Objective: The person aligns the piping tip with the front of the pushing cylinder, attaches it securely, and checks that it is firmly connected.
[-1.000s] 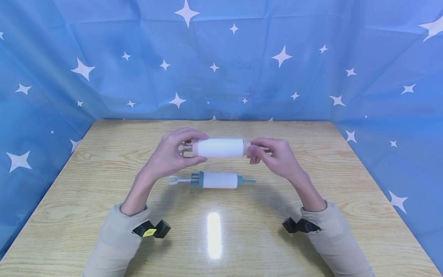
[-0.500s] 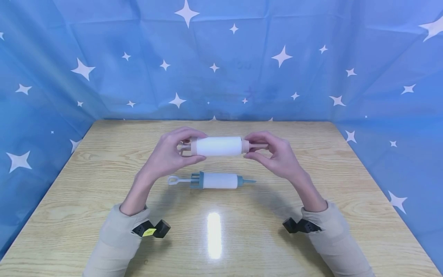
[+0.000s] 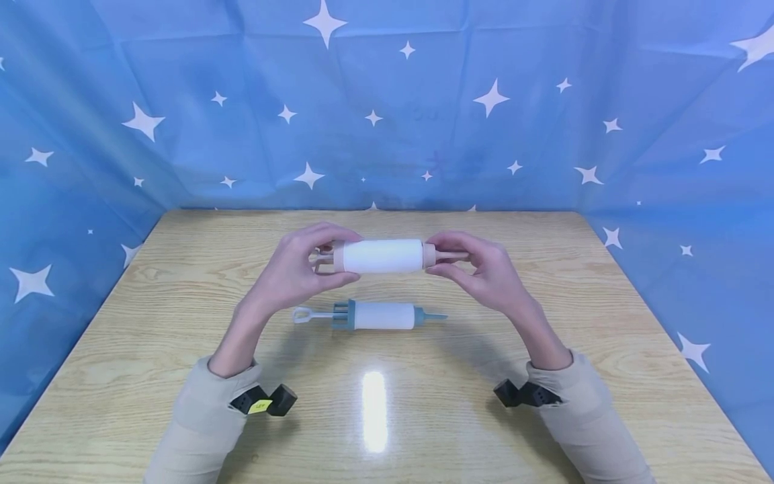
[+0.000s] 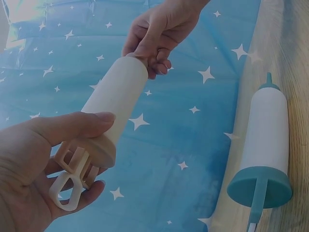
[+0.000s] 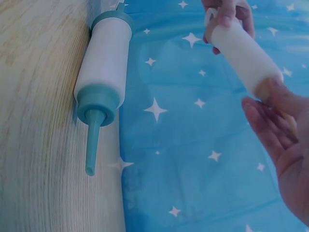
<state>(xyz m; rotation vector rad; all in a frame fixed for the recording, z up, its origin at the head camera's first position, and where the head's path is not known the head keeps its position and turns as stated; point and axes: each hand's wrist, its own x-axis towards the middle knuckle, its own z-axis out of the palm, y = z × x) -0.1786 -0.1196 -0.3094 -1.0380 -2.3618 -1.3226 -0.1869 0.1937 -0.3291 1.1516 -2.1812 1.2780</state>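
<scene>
A syringe-like dispenser [image 3: 383,256] with a white barrel, beige end pieces, a looped plunger handle [image 4: 66,191] and a thin beige nozzle is held level above the table. My left hand [image 3: 296,265] grips its handle end, thumb against the barrel. At the nozzle end, my right hand [image 3: 474,269] pinches the beige collar [image 3: 429,255] between thumb and fingers. Nearer to me, a second dispenser [image 3: 384,316] with teal end pieces lies on the table, its looped handle [image 3: 304,314] to the left and its teal nozzle [image 5: 93,150] to the right.
The wood-grain table [image 3: 151,349] has a bright light reflection in its front middle. A blue curtain [image 3: 387,134] with white stars stands behind and at both sides. Each sleeve carries a small black camera mount, one on the left cuff [image 3: 281,400].
My right fingers have shifted from over the nozzle to either side of the collar, so the nozzle now shows. The held dispenser has moved slightly left. The teal one stays put.
</scene>
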